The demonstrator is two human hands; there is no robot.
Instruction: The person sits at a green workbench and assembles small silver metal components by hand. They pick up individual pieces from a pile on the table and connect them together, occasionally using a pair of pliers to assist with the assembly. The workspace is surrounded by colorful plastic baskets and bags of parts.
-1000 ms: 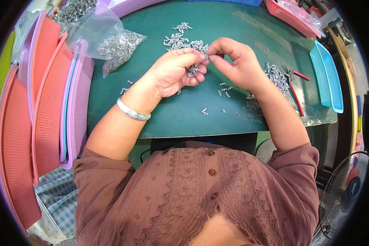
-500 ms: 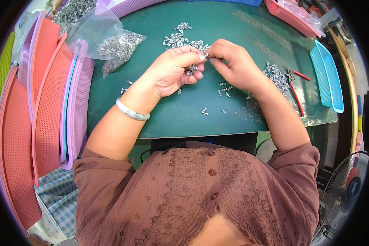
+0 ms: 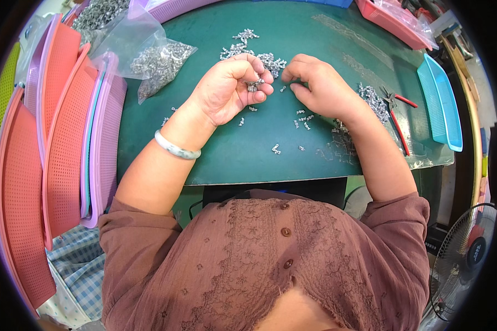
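My left hand (image 3: 226, 88) is curled around a few small silver metal pieces (image 3: 254, 85), its thumb bent over them. My right hand (image 3: 323, 85) has its thumb and forefinger a little apart, with nothing visible between them. Just left of those fingertips is one small silver metal piece (image 3: 283, 88), apart from the hand. Beyond my left fingers lies a loose pile of similar pieces (image 3: 271, 63) on the green table (image 3: 221, 160). A few more pieces (image 3: 303, 119) are scattered below my right hand.
Another pile of metal pieces (image 3: 373, 103) lies by red-handled pliers (image 3: 398, 129). A blue basket (image 3: 439, 102) stands at the right edge. At left are a clear bag of metal pieces (image 3: 165, 66) and upright stacked baskets (image 3: 66, 160). A fan (image 3: 464, 259) is at lower right.
My hands have moved apart from where their fingertips met. The right thumb and forefinger have parted, and a small metal piece now shows between the hands.
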